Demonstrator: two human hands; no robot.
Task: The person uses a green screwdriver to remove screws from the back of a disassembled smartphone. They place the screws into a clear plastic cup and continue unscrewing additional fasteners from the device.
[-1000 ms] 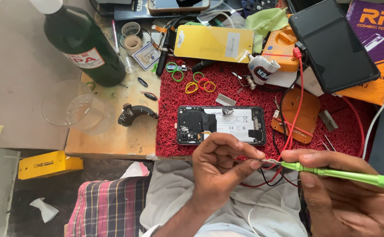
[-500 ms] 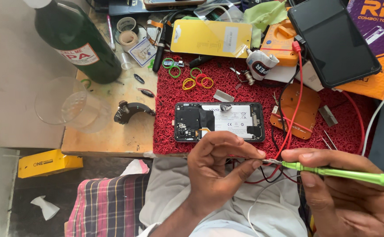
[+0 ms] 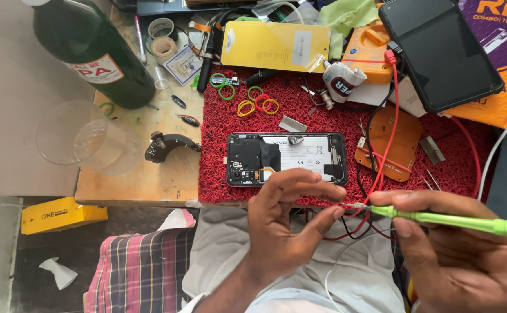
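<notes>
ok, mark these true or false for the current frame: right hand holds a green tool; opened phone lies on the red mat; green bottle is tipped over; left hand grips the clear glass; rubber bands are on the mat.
1. The right hand holds a green tool. True.
2. The opened phone lies on the red mat. True.
3. The green bottle is tipped over. False: it stands upright on the table.
4. The left hand grips the clear glass. False: the glass sits apart; the left hand pinches thin wires at the tool's tip.
5. Coloured rubber bands lie on the mat. True.
</notes>
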